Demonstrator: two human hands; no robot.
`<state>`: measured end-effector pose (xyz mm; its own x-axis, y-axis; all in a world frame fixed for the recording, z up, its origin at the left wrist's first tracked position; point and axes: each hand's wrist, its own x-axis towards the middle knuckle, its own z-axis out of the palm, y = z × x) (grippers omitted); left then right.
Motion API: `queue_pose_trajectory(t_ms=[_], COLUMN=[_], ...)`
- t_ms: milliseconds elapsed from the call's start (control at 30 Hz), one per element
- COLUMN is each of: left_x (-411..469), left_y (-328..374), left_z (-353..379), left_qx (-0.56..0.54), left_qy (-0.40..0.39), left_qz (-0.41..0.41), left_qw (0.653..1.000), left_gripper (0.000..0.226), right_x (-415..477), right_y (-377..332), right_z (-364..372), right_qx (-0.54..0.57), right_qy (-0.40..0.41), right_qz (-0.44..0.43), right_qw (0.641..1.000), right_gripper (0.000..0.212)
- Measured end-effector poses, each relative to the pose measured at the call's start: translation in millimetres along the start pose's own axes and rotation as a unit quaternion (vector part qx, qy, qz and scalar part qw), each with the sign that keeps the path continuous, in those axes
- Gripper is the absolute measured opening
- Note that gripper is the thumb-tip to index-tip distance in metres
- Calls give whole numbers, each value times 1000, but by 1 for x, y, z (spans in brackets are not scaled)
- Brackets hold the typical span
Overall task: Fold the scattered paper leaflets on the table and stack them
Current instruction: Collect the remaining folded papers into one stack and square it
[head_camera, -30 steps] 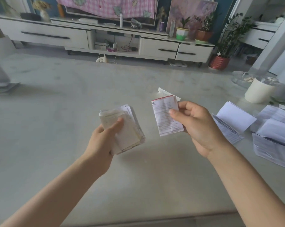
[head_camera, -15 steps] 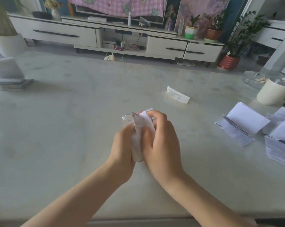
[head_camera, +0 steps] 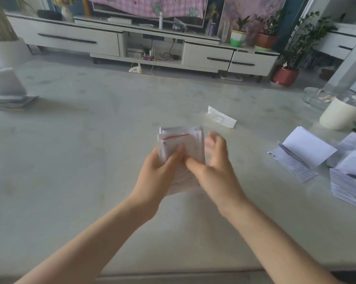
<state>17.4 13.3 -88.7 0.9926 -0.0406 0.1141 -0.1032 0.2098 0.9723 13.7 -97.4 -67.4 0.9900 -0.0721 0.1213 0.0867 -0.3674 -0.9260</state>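
Over the table (head_camera: 91,160), a stack of folded leaflets (head_camera: 181,144) is gripped in the left hand (head_camera: 158,175), with the thumb laid across the top sheet. The right hand (head_camera: 216,167) is blurred; its fingers are seen spread and uncurled, the thumb at the stack's lower part. The edges are probably best squared by light taps while the grip is kept firm. A small leaflet (head_camera: 222,119) lies just beyond; opened leaflets (head_camera: 304,152) lie well apart at right.

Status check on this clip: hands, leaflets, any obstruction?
Left hand grips folded leaflet stack. Right hand fingers spread, thumb on stack. Loose leaflets lie at right. Nothing blocking.
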Motion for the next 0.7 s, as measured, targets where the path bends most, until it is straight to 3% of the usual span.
queue_pose_trajectory(t_ms=[67, 233, 333, 433, 467, 533, 600, 700], left_x=[1, -1, -1, 2, 2, 1, 3, 7], left_y=[1, -17, -27, -34, -35, -27, -15, 5], left_z=[0, -10, -15, -17, -16, -12, -13, -21], left_qx=[59, 227, 304, 429, 432, 349, 211, 39], left_qy=[-32, -77, -80, -87, -75, -53, -44, -154], left_qz=[76, 155, 126, 120, 127, 127, 78, -47], left_qw=[995, 958, 941, 891, 890, 927, 973, 986], left_gripper=[14, 25, 25, 39, 37, 22, 31, 38], right_x=[6, 5, 2, 1, 2, 4, 7, 9], right_y=[2, 22, 36, 40, 40, 35, 28, 12], right_z=[-16, -15, -8, -5, -5, -10, -17, -34], right_qx=[58, -42, -40, -47, -46, -38, -27, 32], right_qy=[-115, -76, -105, -125, -122, -113, -127, -197], right_qz=[33, -86, -87, -80, -80, -71, -55, 19], right_qw=[991, 992, 990, 988, 988, 990, 990, 980], right_gripper=[41, 36, 35, 42, 42, 43, 47, 56])
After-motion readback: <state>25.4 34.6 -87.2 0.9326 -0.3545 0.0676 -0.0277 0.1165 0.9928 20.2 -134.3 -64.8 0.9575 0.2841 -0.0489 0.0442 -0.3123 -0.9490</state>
